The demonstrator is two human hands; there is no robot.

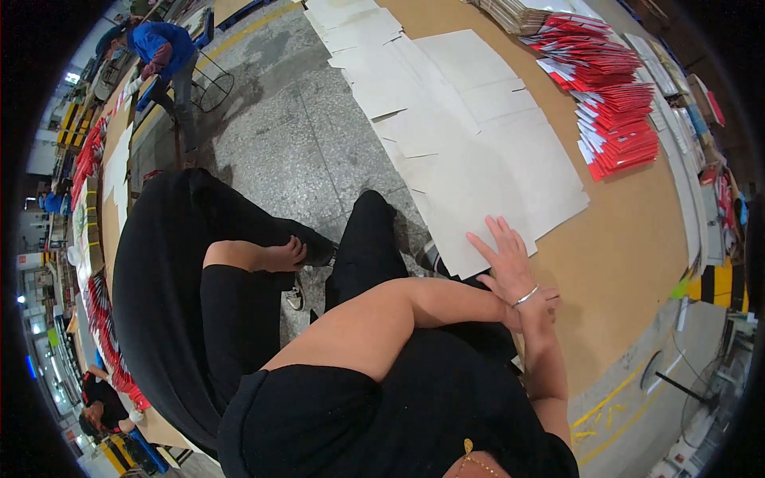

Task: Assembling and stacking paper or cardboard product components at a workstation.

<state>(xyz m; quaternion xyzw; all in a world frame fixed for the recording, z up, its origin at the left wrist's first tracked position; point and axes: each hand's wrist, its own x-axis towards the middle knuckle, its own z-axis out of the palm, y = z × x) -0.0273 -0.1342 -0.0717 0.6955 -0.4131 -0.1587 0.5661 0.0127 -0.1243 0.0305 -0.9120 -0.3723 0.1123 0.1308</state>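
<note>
My right hand [508, 263], a silver bracelet at its wrist, lies with fingers spread on the near end of a white cardboard sheet [486, 171]. Several such flat sheets, with slits along their edges, overlap in a row running away across the brown tabletop. My left forearm crosses in front of my body to the right wrist. Most of my left hand [551, 299] is hidden behind that wrist; only curled fingers show beyond it, and whether they grip anything is hidden.
Red and white folded packages [613, 119] lie in a fanned stack on the table's far right. Close on my left is a person in black [183, 303], a hand resting near the knee. A person in blue [163, 48] bends over farther back. Grey floor [279, 135] runs between the tables.
</note>
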